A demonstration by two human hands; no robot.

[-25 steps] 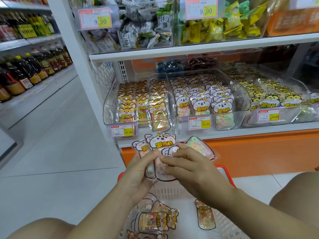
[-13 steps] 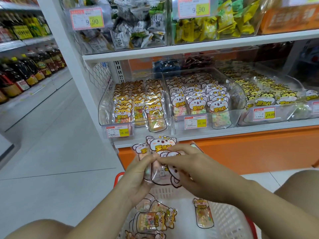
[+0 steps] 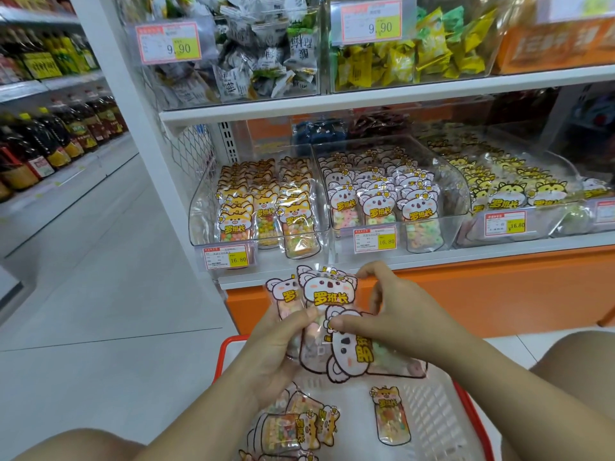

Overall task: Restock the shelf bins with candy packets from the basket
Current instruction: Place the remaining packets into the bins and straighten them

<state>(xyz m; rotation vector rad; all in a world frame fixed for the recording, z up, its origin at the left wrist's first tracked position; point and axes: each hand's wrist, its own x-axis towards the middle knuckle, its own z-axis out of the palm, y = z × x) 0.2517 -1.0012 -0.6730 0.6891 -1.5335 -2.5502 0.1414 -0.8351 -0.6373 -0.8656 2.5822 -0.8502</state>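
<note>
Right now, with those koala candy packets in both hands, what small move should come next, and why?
Probably turn the sideways packet upright against the bunch. The left hand grips that bunch upright, the right hand pinches the sideways one, and the middle bin holds matching packets standing upright.

We had the basket before us, loose packets in it, held packets above its far rim; behind stood the shelf, bins side by side.
</note>
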